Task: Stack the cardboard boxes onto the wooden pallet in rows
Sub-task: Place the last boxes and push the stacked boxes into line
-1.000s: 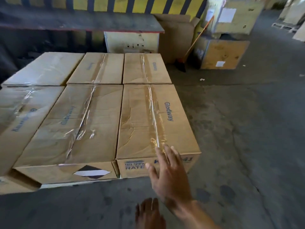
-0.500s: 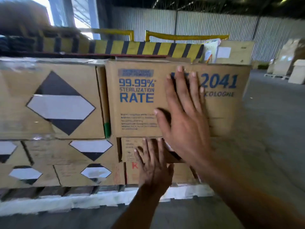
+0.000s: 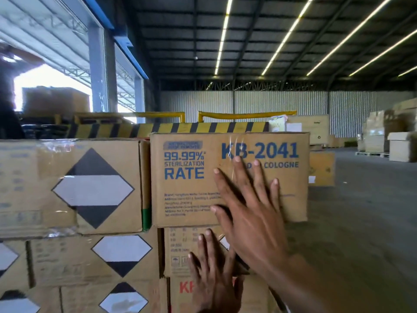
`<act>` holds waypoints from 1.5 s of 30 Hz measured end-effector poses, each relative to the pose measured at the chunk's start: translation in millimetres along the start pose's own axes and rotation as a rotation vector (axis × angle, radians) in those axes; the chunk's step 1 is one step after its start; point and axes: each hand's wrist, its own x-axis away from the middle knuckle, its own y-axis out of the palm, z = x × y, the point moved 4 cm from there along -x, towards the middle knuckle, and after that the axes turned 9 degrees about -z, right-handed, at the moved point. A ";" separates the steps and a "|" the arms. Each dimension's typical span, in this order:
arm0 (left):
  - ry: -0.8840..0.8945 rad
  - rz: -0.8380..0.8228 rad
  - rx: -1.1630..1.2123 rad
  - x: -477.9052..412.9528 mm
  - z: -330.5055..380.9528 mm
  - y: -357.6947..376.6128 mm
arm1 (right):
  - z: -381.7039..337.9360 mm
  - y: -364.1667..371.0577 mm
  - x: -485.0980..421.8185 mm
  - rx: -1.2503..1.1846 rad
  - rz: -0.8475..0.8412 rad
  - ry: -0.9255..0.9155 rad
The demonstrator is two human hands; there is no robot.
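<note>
We press right hand (image 3: 250,220), fingers (image 3: 242,177) straight and spread, flat on end face of KB-2041 box (image 3: 187,177), topmost at right end; we judge long axis runs away from us. Below, left hand (image 3: 214,274), fingers straight, touches lower box (image 3: 180,251).

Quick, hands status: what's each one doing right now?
Left hand: open, fingers flat against the lower box.
Right hand: open, flat against the KB-2041 box.

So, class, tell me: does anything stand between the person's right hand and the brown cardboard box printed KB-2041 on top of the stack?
Nothing visible does. The right hand lies with straight spread fingers flat against the front face of the brown cardboard box printed KB-2041; the left hand presses the cardboard box below it.
</note>
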 end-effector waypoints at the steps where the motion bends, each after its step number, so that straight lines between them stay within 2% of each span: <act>1: -0.023 -0.006 0.020 -1.6 0.8 0.9 | -0.3 1.0 -0.5 0.010 0.012 0.001; 19: -0.025 -0.182 0.041 -45.8 -15.3 42.0 | 21.0 51.1 -31.1 0.034 -0.014 -0.027; 32: -0.096 -0.172 0.140 -71.5 -13.3 66.0 | 43.2 78.3 -50.4 0.066 -0.004 -0.067; 45: -0.089 -0.127 0.136 -71.5 -14.0 73.6 | 54.0 124.2 -82.9 0.092 -0.104 -0.034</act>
